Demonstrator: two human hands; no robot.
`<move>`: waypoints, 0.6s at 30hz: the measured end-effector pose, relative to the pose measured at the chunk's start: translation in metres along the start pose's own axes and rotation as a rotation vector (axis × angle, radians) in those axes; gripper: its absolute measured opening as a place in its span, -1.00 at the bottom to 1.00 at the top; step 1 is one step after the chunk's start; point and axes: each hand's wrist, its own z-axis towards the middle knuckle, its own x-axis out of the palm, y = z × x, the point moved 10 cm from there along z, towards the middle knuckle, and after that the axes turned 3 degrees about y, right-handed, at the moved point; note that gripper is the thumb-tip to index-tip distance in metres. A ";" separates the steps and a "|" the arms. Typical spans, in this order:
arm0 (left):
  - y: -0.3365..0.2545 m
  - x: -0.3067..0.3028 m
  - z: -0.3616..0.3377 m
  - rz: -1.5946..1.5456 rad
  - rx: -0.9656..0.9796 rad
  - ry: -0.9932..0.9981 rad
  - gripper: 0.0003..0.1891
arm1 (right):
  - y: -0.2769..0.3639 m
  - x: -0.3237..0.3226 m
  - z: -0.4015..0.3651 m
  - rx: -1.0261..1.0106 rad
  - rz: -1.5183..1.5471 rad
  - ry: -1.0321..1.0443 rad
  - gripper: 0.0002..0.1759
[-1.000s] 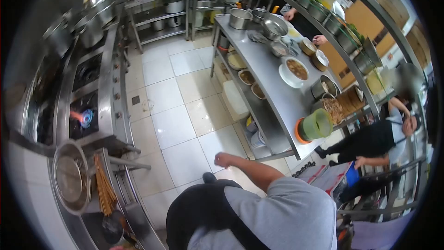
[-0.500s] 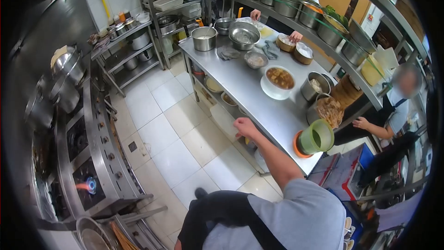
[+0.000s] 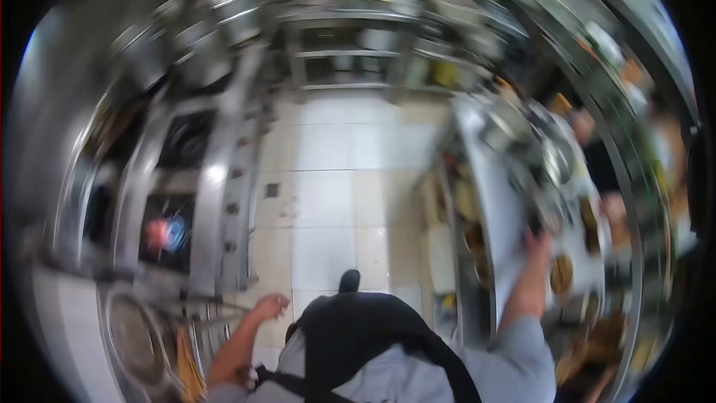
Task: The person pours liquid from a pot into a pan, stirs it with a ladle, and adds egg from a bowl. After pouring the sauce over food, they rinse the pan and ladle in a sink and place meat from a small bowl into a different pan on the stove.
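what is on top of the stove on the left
The stove has a lit burner and, beyond it, a dark burner. Blurred metal pots stand towards its far end, covering whatever is beneath them.

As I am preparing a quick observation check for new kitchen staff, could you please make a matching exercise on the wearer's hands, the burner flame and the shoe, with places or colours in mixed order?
1. left hand
2. flame
3. right hand
4. shoe

A. at the steel table
B. dark, nearly black
C. over the tiled floor
D. blue and reddish

Pairs: 1-C, 2-D, 3-A, 4-B
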 end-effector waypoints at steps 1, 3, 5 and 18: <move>-0.028 -0.021 -0.001 0.053 0.002 -0.066 -0.71 | 0.005 0.003 0.013 -0.101 -0.026 0.000 -0.45; -0.062 -0.068 0.009 0.303 0.081 -0.212 -0.58 | 0.014 0.003 0.030 -0.317 -0.061 -0.025 -0.31; -0.087 -0.106 -0.002 0.280 0.046 -0.349 -0.57 | 0.020 -0.020 0.023 -0.311 -0.423 -0.425 -0.33; 0.025 -0.164 0.043 -1.082 -0.364 -0.859 -0.48 | 0.192 0.050 0.005 -0.329 0.270 0.254 -0.55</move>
